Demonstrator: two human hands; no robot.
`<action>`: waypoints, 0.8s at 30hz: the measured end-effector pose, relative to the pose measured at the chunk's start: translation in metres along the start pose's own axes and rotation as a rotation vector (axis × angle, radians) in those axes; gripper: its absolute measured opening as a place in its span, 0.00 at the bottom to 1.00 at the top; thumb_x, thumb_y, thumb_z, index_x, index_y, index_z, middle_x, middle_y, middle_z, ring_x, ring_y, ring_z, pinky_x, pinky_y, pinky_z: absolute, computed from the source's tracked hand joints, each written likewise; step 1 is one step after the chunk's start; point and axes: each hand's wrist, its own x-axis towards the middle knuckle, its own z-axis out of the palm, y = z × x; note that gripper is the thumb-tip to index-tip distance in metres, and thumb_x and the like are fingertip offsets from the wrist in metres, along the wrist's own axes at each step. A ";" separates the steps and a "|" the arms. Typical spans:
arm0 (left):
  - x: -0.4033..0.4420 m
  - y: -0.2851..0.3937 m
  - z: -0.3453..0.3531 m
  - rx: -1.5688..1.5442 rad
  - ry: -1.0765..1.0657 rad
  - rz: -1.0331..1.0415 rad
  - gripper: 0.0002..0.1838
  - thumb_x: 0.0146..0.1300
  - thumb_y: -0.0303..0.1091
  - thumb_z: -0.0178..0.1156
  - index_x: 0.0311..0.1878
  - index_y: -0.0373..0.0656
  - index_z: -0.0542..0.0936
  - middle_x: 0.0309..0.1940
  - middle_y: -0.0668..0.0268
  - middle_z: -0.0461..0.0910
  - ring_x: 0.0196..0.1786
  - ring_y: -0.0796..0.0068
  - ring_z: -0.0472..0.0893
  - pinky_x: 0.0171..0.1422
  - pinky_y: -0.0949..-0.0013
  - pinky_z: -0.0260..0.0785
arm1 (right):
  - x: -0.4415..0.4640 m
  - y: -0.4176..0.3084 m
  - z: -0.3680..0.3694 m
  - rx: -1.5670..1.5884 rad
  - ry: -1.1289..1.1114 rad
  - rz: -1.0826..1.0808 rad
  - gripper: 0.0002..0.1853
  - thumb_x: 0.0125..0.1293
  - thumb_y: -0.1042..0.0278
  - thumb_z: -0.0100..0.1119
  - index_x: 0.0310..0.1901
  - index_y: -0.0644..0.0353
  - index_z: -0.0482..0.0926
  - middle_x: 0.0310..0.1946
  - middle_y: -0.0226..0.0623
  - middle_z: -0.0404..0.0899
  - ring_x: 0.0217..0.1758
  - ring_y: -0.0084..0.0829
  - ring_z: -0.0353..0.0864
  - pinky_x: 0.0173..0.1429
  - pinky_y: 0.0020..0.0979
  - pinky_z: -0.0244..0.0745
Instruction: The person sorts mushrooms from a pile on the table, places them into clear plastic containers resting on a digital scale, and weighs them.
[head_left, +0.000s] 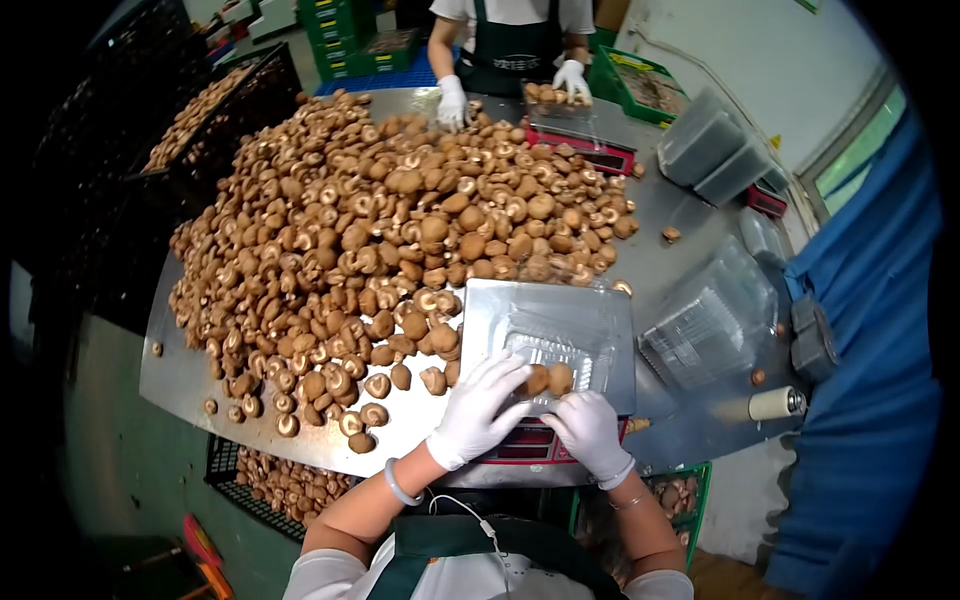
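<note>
My left hand (pixel 485 408), in a white glove, reaches over the near left side of a clear plastic tray (pixel 592 362). Its fingers and thumb are bent around a brown mushroom (pixel 537 380). A second mushroom (pixel 560 378) lies against the first in the tray. At the tray's near edge, my gloved right hand (pixel 590 432) has its fingers curled inward; what lies under the fingertips is hidden. Beneath the tray is a scale with a steel plate (pixel 484 318) and a red front (pixel 527 442), partly covered by my hands.
A large mushroom pile (pixel 360 230) spreads across the steel table (pixel 400 432). Opposite, a co-worker's gloved hands (pixel 453 104) work near another red scale (pixel 590 150). Clear trays (pixel 715 320) are stacked at right, near a white roll (pixel 776 403). A black crate (pixel 225 120) stands at left.
</note>
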 end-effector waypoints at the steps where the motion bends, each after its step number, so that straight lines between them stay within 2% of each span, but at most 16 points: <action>1: -0.010 -0.014 -0.004 0.006 0.045 -0.028 0.19 0.54 0.34 0.64 0.50 0.38 0.78 0.51 0.55 0.78 0.58 0.52 0.74 0.63 0.56 0.64 | -0.001 0.001 -0.002 -0.007 0.009 0.024 0.09 0.54 0.63 0.65 0.26 0.56 0.76 0.23 0.34 0.71 0.30 0.37 0.73 0.39 0.35 0.69; 3: -0.030 -0.052 -0.011 -0.016 0.177 -0.210 0.18 0.54 0.32 0.64 0.48 0.39 0.79 0.47 0.56 0.79 0.54 0.55 0.76 0.58 0.59 0.67 | 0.001 -0.001 -0.010 0.011 0.069 0.018 0.08 0.52 0.66 0.66 0.26 0.56 0.76 0.23 0.35 0.72 0.30 0.38 0.74 0.39 0.36 0.70; 5: -0.040 -0.111 -0.021 0.173 0.258 -0.453 0.18 0.55 0.32 0.62 0.50 0.41 0.79 0.49 0.58 0.79 0.53 0.57 0.76 0.56 0.61 0.70 | 0.002 -0.007 -0.015 0.061 0.162 0.107 0.07 0.51 0.69 0.67 0.27 0.57 0.77 0.24 0.35 0.75 0.30 0.38 0.76 0.39 0.37 0.71; 7: -0.026 -0.124 -0.014 0.287 0.182 -0.359 0.19 0.57 0.32 0.61 0.52 0.43 0.78 0.51 0.60 0.78 0.51 0.56 0.76 0.56 0.61 0.70 | 0.005 -0.013 -0.016 0.032 0.159 0.112 0.06 0.51 0.71 0.66 0.29 0.57 0.78 0.26 0.35 0.77 0.31 0.38 0.78 0.40 0.37 0.72; 9: -0.017 -0.141 -0.001 0.434 -0.063 -0.342 0.25 0.56 0.34 0.62 0.59 0.46 0.73 0.55 0.62 0.73 0.51 0.56 0.75 0.53 0.59 0.70 | 0.013 -0.027 -0.015 0.059 0.200 0.094 0.06 0.51 0.72 0.66 0.30 0.58 0.78 0.26 0.35 0.78 0.33 0.37 0.79 0.42 0.36 0.72; 11: -0.013 -0.144 -0.003 0.451 -0.191 -0.283 0.26 0.55 0.35 0.63 0.59 0.46 0.72 0.54 0.60 0.73 0.49 0.56 0.75 0.52 0.58 0.70 | 0.021 -0.042 -0.008 0.056 0.206 0.094 0.05 0.51 0.72 0.66 0.29 0.58 0.79 0.27 0.36 0.79 0.33 0.37 0.79 0.42 0.36 0.73; 12: -0.018 -0.140 -0.007 0.402 -0.150 -0.258 0.26 0.55 0.35 0.63 0.59 0.45 0.73 0.52 0.58 0.73 0.49 0.56 0.75 0.52 0.58 0.70 | 0.027 -0.052 -0.004 0.075 0.211 0.085 0.05 0.52 0.72 0.66 0.29 0.58 0.79 0.27 0.36 0.79 0.33 0.37 0.79 0.42 0.36 0.73; 14: -0.035 -0.128 -0.026 0.127 -0.009 -0.311 0.24 0.58 0.35 0.61 0.59 0.44 0.73 0.49 0.55 0.75 0.50 0.58 0.76 0.54 0.61 0.69 | 0.039 -0.072 0.008 0.162 0.212 0.102 0.04 0.52 0.73 0.66 0.29 0.59 0.80 0.27 0.37 0.79 0.32 0.38 0.79 0.40 0.36 0.74; 15: -0.048 -0.125 -0.038 -0.046 0.079 -0.339 0.23 0.59 0.36 0.60 0.59 0.43 0.73 0.48 0.55 0.77 0.50 0.59 0.77 0.54 0.62 0.69 | 0.045 -0.081 0.018 0.248 0.191 0.148 0.06 0.53 0.73 0.65 0.33 0.60 0.80 0.29 0.37 0.80 0.33 0.39 0.80 0.40 0.35 0.74; 17: -0.067 -0.125 -0.066 -0.716 0.097 -0.864 0.18 0.70 0.39 0.49 0.59 0.43 0.72 0.47 0.60 0.80 0.45 0.69 0.81 0.47 0.69 0.75 | 0.066 -0.100 0.047 0.421 0.158 0.290 0.09 0.56 0.72 0.62 0.40 0.59 0.80 0.35 0.40 0.80 0.36 0.42 0.80 0.42 0.36 0.74; 19: -0.101 -0.170 -0.073 -1.610 0.176 -0.917 0.19 0.73 0.41 0.43 0.59 0.41 0.70 0.48 0.57 0.80 0.44 0.67 0.82 0.44 0.69 0.78 | 0.094 -0.104 0.085 0.421 0.069 0.399 0.14 0.61 0.69 0.59 0.49 0.58 0.78 0.43 0.44 0.78 0.41 0.45 0.80 0.45 0.38 0.74; 20: -0.107 -0.177 -0.084 -1.818 0.147 -0.931 0.21 0.74 0.43 0.41 0.59 0.37 0.68 0.49 0.52 0.79 0.45 0.62 0.83 0.45 0.66 0.80 | 0.109 -0.103 0.107 0.382 0.076 0.399 0.17 0.62 0.67 0.58 0.52 0.58 0.75 0.45 0.45 0.77 0.43 0.46 0.79 0.45 0.40 0.75; 23: -0.108 -0.177 -0.107 -1.866 0.228 -0.954 0.22 0.73 0.42 0.43 0.61 0.36 0.67 0.54 0.49 0.76 0.53 0.51 0.79 0.54 0.59 0.78 | 0.151 -0.097 0.163 0.140 0.029 0.472 0.24 0.63 0.65 0.58 0.60 0.60 0.69 0.51 0.46 0.73 0.47 0.45 0.78 0.49 0.38 0.74; 24: -0.109 -0.176 -0.111 -1.864 0.243 -0.926 0.22 0.73 0.41 0.43 0.64 0.38 0.65 0.56 0.49 0.74 0.57 0.47 0.76 0.57 0.56 0.75 | 0.160 -0.094 0.177 0.071 0.005 0.504 0.26 0.62 0.62 0.59 0.60 0.62 0.68 0.49 0.45 0.73 0.49 0.46 0.77 0.49 0.40 0.74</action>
